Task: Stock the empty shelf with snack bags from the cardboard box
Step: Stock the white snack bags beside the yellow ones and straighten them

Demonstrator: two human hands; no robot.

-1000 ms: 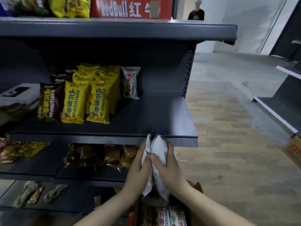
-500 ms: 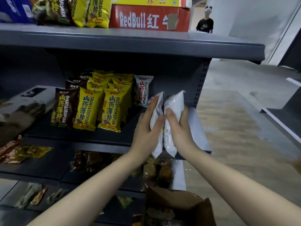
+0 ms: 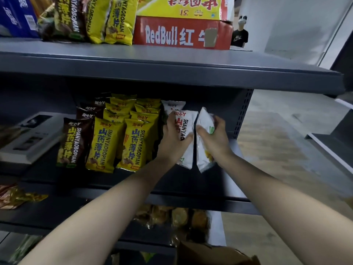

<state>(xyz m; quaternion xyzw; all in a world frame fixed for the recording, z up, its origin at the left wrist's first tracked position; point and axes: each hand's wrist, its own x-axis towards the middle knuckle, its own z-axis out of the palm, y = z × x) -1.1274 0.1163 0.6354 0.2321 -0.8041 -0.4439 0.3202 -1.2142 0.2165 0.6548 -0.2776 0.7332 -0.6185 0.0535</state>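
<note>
- Up top, head view: red carton reads "RedBull" plus Chinese characters. A yellow carton lies on it, print upside down. Blue box far left, writing too cut off to read.
- Middle shelf: yellow bags stand in rows, marked "SHANYAOBOPIAN" down the side beside blue Chinese characters. Brown bags to their left carry the same word.
- One white bag stands at the back, just right of the yellow rows.
- Left hand: fingers and thumb curled round the left bag. White, red characters, "SHANYAO" legible before the thumb covers the rest. Held upright over the shelf, just beside the yellow rows.
- Right hand: fingers wrapped round the right bag. White, green patch near the fingers, no print legible.
- Both bags touch side by side; cannot tell whether their bottoms rest on the shelf.
- Cardboard box at the bottom edge, below the arms.
</note>
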